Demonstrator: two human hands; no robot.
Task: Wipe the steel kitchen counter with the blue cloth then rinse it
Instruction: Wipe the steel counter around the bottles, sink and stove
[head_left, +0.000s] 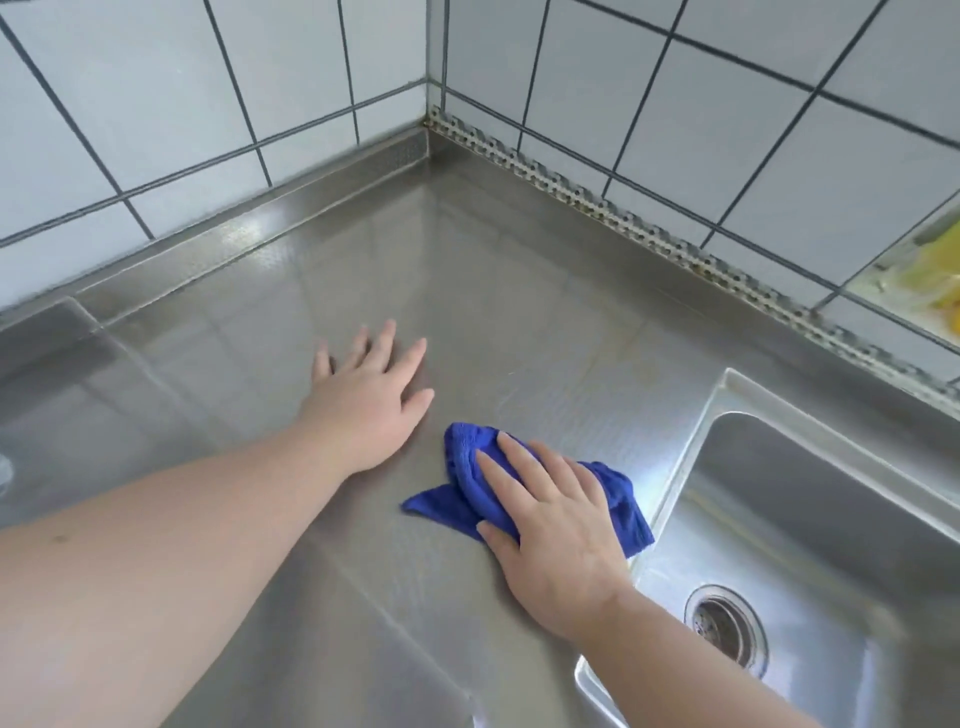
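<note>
Beside the sink (810, 499), the right hand (550, 525) presses the cloth (467, 457) flat against the steel table (519, 291), fingers laid over the bunched fabric; the left hand (369, 400) rests spread and empty on the table just beside it. Wiping is in hand (rinsing not yet begun). Good practice would be firm, overlapping strokes reaching the tiled corner, working toward the sink.

bare counter (519, 270) toward tiled corner (434, 111), sink (810, 499) on right
</note>
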